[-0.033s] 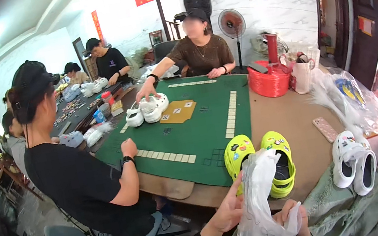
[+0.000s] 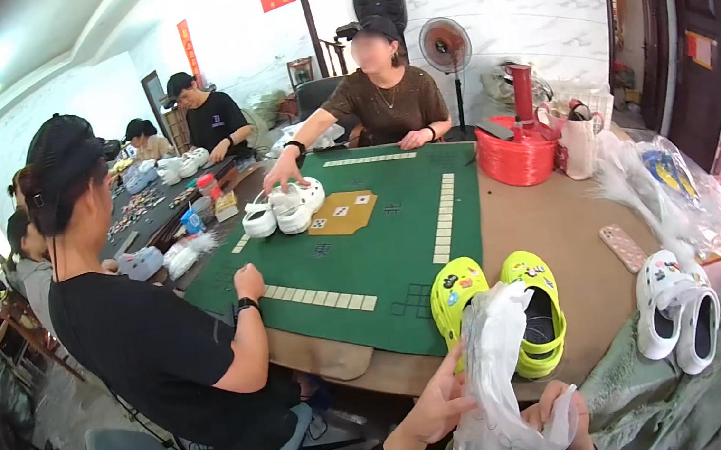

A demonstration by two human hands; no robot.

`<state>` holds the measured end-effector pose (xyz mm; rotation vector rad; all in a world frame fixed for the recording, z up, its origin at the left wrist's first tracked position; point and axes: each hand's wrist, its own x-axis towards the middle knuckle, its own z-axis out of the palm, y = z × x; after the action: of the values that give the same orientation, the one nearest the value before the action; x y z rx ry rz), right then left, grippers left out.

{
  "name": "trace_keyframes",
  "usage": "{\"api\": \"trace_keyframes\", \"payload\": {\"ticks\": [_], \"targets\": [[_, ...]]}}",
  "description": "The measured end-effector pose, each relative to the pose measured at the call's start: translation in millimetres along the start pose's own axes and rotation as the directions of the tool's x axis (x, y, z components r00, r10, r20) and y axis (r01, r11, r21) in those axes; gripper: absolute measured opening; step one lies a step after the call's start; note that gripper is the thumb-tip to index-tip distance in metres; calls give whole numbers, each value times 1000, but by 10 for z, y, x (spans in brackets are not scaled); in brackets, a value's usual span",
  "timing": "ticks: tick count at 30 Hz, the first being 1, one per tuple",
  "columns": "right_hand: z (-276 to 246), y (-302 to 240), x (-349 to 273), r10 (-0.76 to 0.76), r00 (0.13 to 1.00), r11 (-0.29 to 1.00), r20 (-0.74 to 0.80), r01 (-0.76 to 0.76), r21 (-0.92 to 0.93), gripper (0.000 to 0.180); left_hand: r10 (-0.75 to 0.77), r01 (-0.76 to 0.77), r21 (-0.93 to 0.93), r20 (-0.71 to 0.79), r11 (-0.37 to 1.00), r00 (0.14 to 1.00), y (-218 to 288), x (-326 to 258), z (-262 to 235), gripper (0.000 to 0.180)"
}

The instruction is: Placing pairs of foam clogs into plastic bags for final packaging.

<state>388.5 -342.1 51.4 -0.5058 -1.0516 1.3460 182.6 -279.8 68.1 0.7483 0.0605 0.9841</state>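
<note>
A crumpled translucent plastic bag (image 2: 495, 384) is held upright in front of me at the table's near edge. My left hand (image 2: 436, 404) grips its left side, with the fingers partly hidden behind the plastic. The bag's lower right edge is pinched in my right hand (image 2: 566, 430). Just beyond the bag stands a pair of lime-green clogs with small charms, the left clog (image 2: 454, 290) and the right clog (image 2: 539, 319), both partly covered by it. To the right, white clogs (image 2: 675, 314) with charms rest on a green woven sack (image 2: 662, 403).
Mahjong tiles (image 2: 320, 298) line a green mat (image 2: 369, 272). Across it, a person's hand (image 2: 282, 171) touches white clogs (image 2: 299, 205). Another person (image 2: 156, 348) sits at left. Red twine (image 2: 517, 154), a phone-shaped pink case (image 2: 623, 249) and clear plastic packaging (image 2: 662, 181) lie at right.
</note>
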Motion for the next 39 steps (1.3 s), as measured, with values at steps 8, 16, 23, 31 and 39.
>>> {"api": "trace_keyframes", "payload": {"ticks": [8,16,23,31,39], "targets": [[-99,-211,216,-344,892,939,-292,326,-110,29,321,-257,224,-327,940,889,-9,29,-67,82],[-151,-242,291,-404,650,906,-644,381,-184,21,699,-281,813,-201,510,686,-24,32,-109,65],[-244,-8,233,-327,797,895,-508,90,-436,9,894,-153,970,-106,189,435,213,-78,-64,43],[254,183,274,-482,807,-204,341,276,-939,66,803,-115,992,103,-43,587,495,-23,31,42],[209,421,273,-461,855,231,238,374,-898,35,590,-228,709,-317,668,742,449,-147,37,41]]}}
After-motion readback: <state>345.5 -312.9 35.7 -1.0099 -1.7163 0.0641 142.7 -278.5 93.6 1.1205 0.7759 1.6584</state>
